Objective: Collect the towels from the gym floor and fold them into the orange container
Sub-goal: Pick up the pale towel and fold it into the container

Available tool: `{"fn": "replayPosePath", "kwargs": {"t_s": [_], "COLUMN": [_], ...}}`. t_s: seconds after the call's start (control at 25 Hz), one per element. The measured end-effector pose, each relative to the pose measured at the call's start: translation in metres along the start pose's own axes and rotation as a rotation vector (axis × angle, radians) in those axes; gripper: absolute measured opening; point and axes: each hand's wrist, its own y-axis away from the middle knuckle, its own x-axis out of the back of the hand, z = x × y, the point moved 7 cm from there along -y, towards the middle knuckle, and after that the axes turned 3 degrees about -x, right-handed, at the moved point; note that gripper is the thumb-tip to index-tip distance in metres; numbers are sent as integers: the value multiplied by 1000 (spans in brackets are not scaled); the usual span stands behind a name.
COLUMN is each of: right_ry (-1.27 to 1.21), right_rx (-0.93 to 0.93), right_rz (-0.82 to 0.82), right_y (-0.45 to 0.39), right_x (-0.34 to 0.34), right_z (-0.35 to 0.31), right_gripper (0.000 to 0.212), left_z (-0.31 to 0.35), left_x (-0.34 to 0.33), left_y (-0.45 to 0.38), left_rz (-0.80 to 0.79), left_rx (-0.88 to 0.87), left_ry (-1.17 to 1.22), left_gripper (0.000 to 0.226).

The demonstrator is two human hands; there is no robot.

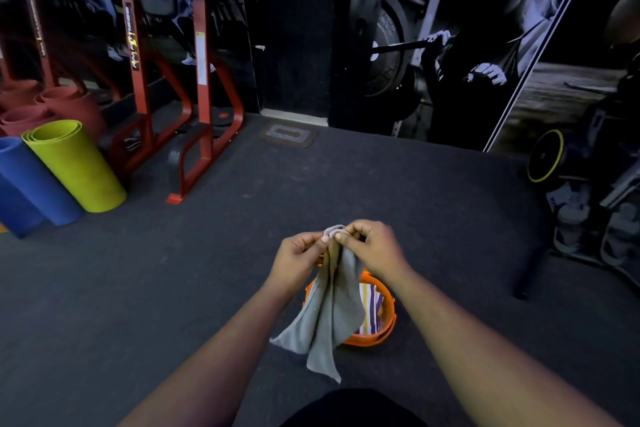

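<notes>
Our left hand (301, 258) and right hand (372, 246) meet in front of us, each with fingers curled and pinching the top edge of the grey towel (329, 308), so both are gripping the same bunched hem, nearly touching one another. The towel hangs down from that pinch in 2 loose flaps, its lowest corner dangling toward us. We judge the step in hand to be finding the corners so the fold can start; to do it well we should slide the 2 hands apart along the hem until the cloth hangs flat and square, then bring corner to corner, keeping tension so the soft fabric does not twist or bunch again. The cloth is limp and will sag wherever we let it go. Directly below our hands, partly hidden behind the hanging towel, sits the orange container (386, 333) on the dark gym floor (173, 288), and inside it we see a striped towel (370, 308) already laid. So the drop is short: the container is just under and slightly right of the grip. Farther out on the left stand a yellow mat (78, 166) and a blue mat (34, 184), rolled, beside a red rack (201, 80).
</notes>
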Motion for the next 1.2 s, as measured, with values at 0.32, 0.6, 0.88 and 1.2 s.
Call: {"fn": "replayPosePath", "kwargs": {"t_s": [0.32, 0.6, 0.88, 1.2], "right_ry": [434, 1052, 415, -555], "right_rx": [79, -45, -116, -113], "right_rz": [-149, -269, -9, 105], "right_y": [-4, 12, -2, -5], "right_x": [-2, 39, 70, 109], "right_z": [0, 55, 35, -6], "right_gripper": [40, 42, 29, 16], "left_z": [7, -6, -4, 45], "left_x": [20, 92, 72, 7], "left_y": [-12, -37, -54, -58], "left_rz": [45, 381, 424, -410], "left_rx": [-59, 42, 101, 46], "left_ry": [-182, -360, -337, -806], "left_gripper": [15, 18, 23, 40]}}
